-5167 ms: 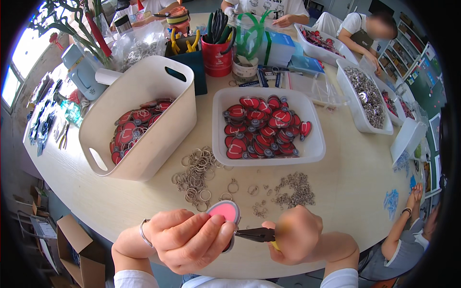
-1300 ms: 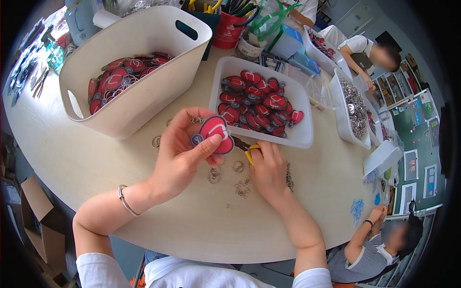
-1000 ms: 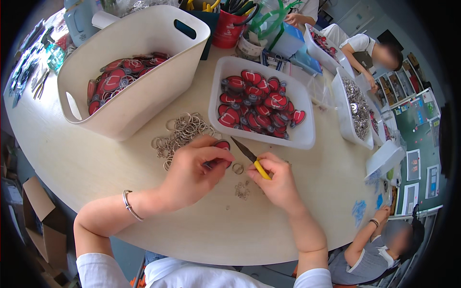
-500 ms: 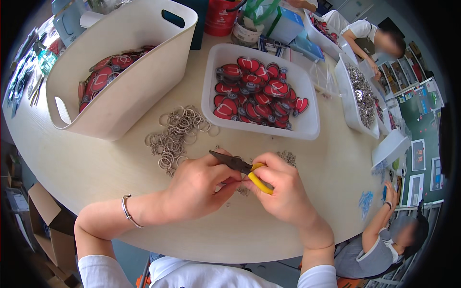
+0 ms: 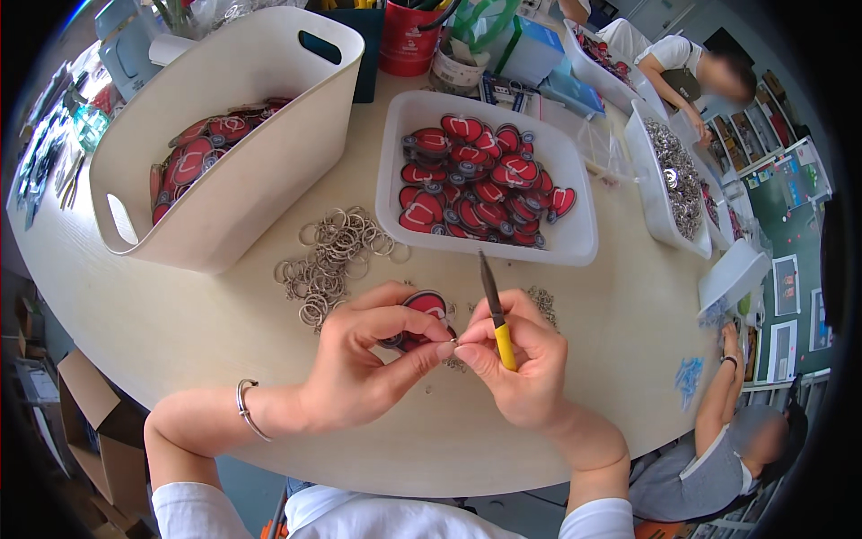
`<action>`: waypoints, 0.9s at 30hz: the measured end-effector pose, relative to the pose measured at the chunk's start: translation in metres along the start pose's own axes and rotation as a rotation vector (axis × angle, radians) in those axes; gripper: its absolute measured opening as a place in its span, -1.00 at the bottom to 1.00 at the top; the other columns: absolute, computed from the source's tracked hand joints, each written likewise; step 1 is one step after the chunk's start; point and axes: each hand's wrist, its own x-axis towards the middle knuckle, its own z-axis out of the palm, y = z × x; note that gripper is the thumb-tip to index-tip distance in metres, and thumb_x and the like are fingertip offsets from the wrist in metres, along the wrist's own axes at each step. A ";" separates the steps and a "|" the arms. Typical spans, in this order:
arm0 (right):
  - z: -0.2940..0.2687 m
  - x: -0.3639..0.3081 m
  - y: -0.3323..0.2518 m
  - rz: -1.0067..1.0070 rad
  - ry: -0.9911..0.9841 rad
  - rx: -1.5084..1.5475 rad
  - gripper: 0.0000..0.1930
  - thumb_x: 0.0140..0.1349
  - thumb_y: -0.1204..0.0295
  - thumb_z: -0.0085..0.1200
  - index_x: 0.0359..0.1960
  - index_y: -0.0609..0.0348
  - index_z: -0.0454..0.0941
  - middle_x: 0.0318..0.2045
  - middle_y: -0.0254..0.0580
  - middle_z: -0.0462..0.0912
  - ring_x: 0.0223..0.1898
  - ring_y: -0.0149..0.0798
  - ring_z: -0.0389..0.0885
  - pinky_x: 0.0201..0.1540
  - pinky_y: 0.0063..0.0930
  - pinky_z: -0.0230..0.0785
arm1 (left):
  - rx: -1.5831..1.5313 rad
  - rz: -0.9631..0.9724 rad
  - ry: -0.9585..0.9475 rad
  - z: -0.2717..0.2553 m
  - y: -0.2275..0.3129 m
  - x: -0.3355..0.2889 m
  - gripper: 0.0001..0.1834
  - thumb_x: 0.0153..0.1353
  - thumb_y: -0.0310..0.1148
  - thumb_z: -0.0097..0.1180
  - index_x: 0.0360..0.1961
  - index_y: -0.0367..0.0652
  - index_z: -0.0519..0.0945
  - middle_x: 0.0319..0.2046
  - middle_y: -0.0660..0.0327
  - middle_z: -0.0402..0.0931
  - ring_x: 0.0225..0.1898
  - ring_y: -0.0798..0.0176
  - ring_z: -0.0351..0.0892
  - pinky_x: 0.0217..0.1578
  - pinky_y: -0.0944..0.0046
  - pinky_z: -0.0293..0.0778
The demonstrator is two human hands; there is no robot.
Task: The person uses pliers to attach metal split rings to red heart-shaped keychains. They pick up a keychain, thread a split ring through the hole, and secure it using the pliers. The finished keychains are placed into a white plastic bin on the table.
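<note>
Red charm in the grasp of the left hand, near the frame's centre, partly finger-covered, long axis slanting, grey disc toward lower left. Yellow-handled pliers gripped in the right hand, tips toward the top, long axis nearly upright, leaning slightly left. Fingertips of both hands together on a tiny metal piece. Below, pale table with loose rings left of centre; green board at far right, person in grey lower right

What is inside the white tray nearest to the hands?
The white tray holds a heap of red, dark-edged pieces. Upper ones partly hide others; what lies under the heap cannot be seen.
</note>
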 end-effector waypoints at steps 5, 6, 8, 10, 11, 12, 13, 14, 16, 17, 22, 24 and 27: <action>0.001 0.000 -0.004 -0.102 0.001 -0.058 -0.90 0.13 0.52 0.22 -0.38 0.27 0.55 -0.27 -0.22 0.45 -0.39 -0.41 0.49 -0.35 -0.57 0.37 | -0.070 -0.027 -0.013 0.002 0.000 -0.005 -0.87 0.02 -0.61 0.30 -0.37 -0.29 0.63 -0.34 0.18 0.51 -0.35 0.37 0.51 -0.34 0.44 0.45; 0.001 0.000 -0.004 -0.120 0.002 -0.080 -0.90 0.14 0.52 0.21 -0.38 0.26 0.55 -0.27 -0.22 0.44 -0.39 -0.42 0.48 -0.34 -0.56 0.37 | -0.085 -0.029 -0.023 0.002 -0.001 -0.005 -0.85 0.00 -0.61 0.31 -0.35 -0.29 0.64 -0.33 0.18 0.51 -0.33 0.39 0.51 -0.32 0.44 0.46; -0.003 0.002 -0.006 -0.100 -0.010 -0.115 -0.90 0.15 0.53 0.20 -0.38 0.28 0.53 -0.26 -0.21 0.44 -0.39 -0.40 0.48 -0.34 -0.54 0.37 | -0.016 0.052 -0.034 0.002 -0.004 -0.004 -0.81 0.01 -0.64 0.29 -0.30 -0.30 0.62 -0.34 0.19 0.51 -0.33 0.39 0.52 -0.31 0.43 0.48; -0.008 0.005 -0.008 -0.056 -0.041 -0.122 -0.90 0.16 0.53 0.18 -0.38 0.30 0.52 -0.25 -0.20 0.43 -0.39 -0.39 0.48 -0.34 -0.52 0.36 | -0.036 0.052 0.010 0.005 -0.005 -0.005 -0.78 0.02 -0.67 0.27 -0.26 -0.31 0.60 -0.34 0.19 0.52 -0.32 0.39 0.52 -0.31 0.42 0.49; -0.010 0.006 -0.010 -0.020 -0.065 -0.109 -0.90 0.16 0.54 0.18 -0.37 0.31 0.52 -0.25 -0.20 0.43 -0.40 -0.38 0.48 -0.34 -0.52 0.36 | -0.090 0.010 0.058 0.008 -0.003 -0.007 -0.77 0.03 -0.68 0.25 -0.24 -0.31 0.59 -0.33 0.18 0.52 -0.32 0.38 0.53 -0.30 0.42 0.49; -0.012 0.007 -0.012 0.017 -0.088 -0.096 -0.90 0.16 0.54 0.17 -0.37 0.32 0.51 -0.25 -0.20 0.42 -0.40 -0.37 0.48 -0.35 -0.52 0.36 | -0.143 -0.032 0.107 0.010 0.000 -0.008 -0.76 0.03 -0.69 0.24 -0.23 -0.32 0.58 -0.32 0.18 0.53 -0.31 0.38 0.54 -0.30 0.42 0.50; -0.013 0.009 -0.013 0.011 -0.108 -0.111 -0.90 0.16 0.55 0.17 -0.37 0.33 0.51 -0.25 -0.20 0.42 -0.40 -0.36 0.49 -0.35 -0.51 0.37 | -0.094 -0.039 0.091 0.010 0.002 -0.008 -0.77 0.03 -0.69 0.24 -0.25 -0.32 0.58 -0.32 0.17 0.54 -0.32 0.37 0.55 -0.30 0.41 0.50; -0.015 0.009 -0.013 0.006 -0.126 -0.128 -0.90 0.16 0.56 0.17 -0.37 0.33 0.51 -0.25 -0.20 0.42 -0.39 -0.36 0.49 -0.35 -0.51 0.37 | -0.046 -0.047 0.072 0.009 0.004 -0.005 -0.78 0.02 -0.69 0.25 -0.26 -0.32 0.58 -0.32 0.17 0.55 -0.32 0.36 0.56 -0.30 0.41 0.50; -0.016 0.010 -0.013 0.005 -0.142 -0.136 -0.90 0.15 0.58 0.17 -0.38 0.35 0.50 -0.25 -0.20 0.41 -0.38 -0.35 0.50 -0.35 -0.49 0.39 | 0.060 -0.019 0.014 0.007 0.004 -0.002 -0.78 0.01 -0.69 0.26 -0.28 -0.32 0.58 -0.33 0.16 0.56 -0.32 0.35 0.57 -0.30 0.40 0.51; -0.015 0.010 -0.013 0.006 -0.142 -0.127 -0.89 0.14 0.58 0.18 -0.38 0.35 0.50 -0.26 -0.20 0.41 -0.38 -0.34 0.51 -0.35 -0.49 0.40 | 0.119 0.019 -0.023 0.004 0.003 -0.001 -0.78 0.00 -0.69 0.26 -0.28 -0.32 0.58 -0.34 0.15 0.57 -0.33 0.34 0.58 -0.30 0.40 0.51; -0.018 0.012 -0.018 -0.027 -0.174 -0.240 -0.87 0.10 0.60 0.20 -0.41 0.39 0.48 -0.27 -0.17 0.41 -0.38 -0.29 0.53 -0.34 -0.46 0.42 | 0.202 0.070 -0.080 0.000 0.003 0.000 -0.77 -0.02 -0.68 0.27 -0.28 -0.32 0.59 -0.37 0.16 0.58 -0.34 0.33 0.59 -0.30 0.39 0.52; -0.019 0.012 -0.017 -0.070 -0.177 -0.278 -0.86 0.09 0.61 0.21 -0.42 0.40 0.48 -0.28 -0.15 0.41 -0.39 -0.27 0.53 -0.35 -0.46 0.42 | 0.208 0.064 -0.092 0.000 0.003 0.000 -0.78 -0.01 -0.67 0.27 -0.28 -0.31 0.59 -0.38 0.16 0.57 -0.34 0.33 0.59 -0.30 0.39 0.52; -0.019 0.012 -0.018 -0.071 -0.173 -0.299 -0.85 0.07 0.61 0.22 -0.43 0.41 0.47 -0.28 -0.13 0.41 -0.41 -0.25 0.52 -0.37 -0.43 0.42 | 0.197 0.025 -0.097 0.000 0.005 0.000 -0.79 0.00 -0.67 0.27 -0.29 -0.33 0.59 -0.38 0.17 0.57 -0.34 0.34 0.59 -0.30 0.39 0.52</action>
